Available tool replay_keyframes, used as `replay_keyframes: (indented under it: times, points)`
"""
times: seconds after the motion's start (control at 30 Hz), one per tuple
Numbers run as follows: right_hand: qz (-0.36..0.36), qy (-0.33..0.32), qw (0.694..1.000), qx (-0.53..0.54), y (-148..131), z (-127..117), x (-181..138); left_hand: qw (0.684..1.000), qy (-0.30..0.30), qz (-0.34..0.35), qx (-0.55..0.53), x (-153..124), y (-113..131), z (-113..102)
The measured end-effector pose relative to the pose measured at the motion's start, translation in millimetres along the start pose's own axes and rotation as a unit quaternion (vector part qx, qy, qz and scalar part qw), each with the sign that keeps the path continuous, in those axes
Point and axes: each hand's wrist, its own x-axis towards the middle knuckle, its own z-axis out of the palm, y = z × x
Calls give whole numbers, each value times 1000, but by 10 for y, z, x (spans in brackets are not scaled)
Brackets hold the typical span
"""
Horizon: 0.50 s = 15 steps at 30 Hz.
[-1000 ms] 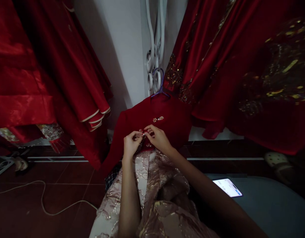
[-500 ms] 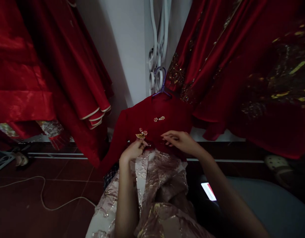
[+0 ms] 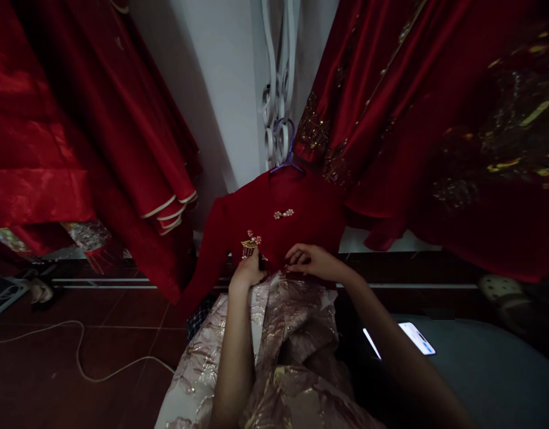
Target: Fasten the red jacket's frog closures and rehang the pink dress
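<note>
A red jacket (image 3: 283, 190) hangs from a purple hanger (image 3: 289, 159). On its front sit a pearl-like fastener (image 3: 284, 214) and a gold fan-shaped brooch (image 3: 250, 243) with short tassels. My left hand (image 3: 248, 273) grips the jacket's lower edge just under the brooch, one finger pointing up. Opposite it, my right hand (image 3: 314, 262) has its fingers curled and pinched at the jacket's front near the hem. Pale pink patterned fabric with a metallic sheen (image 3: 296, 316) spreads below the hem. The fingertips' exact hold is dim and partly hidden.
Red garments (image 3: 136, 119) hang on the left, and sequined red garments (image 3: 373, 137) on the right. A white scrolled metal stand (image 3: 277, 89) is behind the hanger. A lit phone (image 3: 418, 338) lies on a grey surface (image 3: 480, 369). A pale cable (image 3: 80, 345) crosses the tiled floor.
My left hand has shifted right and turned, with a finger now raised beside the brooch. My right hand has moved slightly left and lower, its fingers more curled. More of the phone shows.
</note>
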Motion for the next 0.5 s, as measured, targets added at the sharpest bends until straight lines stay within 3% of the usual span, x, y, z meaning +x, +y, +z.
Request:
replay_keyframes:
  times: [0.23,0.37,0.5]
  points:
    - [-13,35,992,-120,72,243,89,996,-24,-88,17,92,-3,161]
    - [-39,16,989,-141,15,249,64,996,-35,-59,49,99,-16,147]
    - [-27,32,992,-118,-53,163,27,996,7,-40,73,97,-26,128]
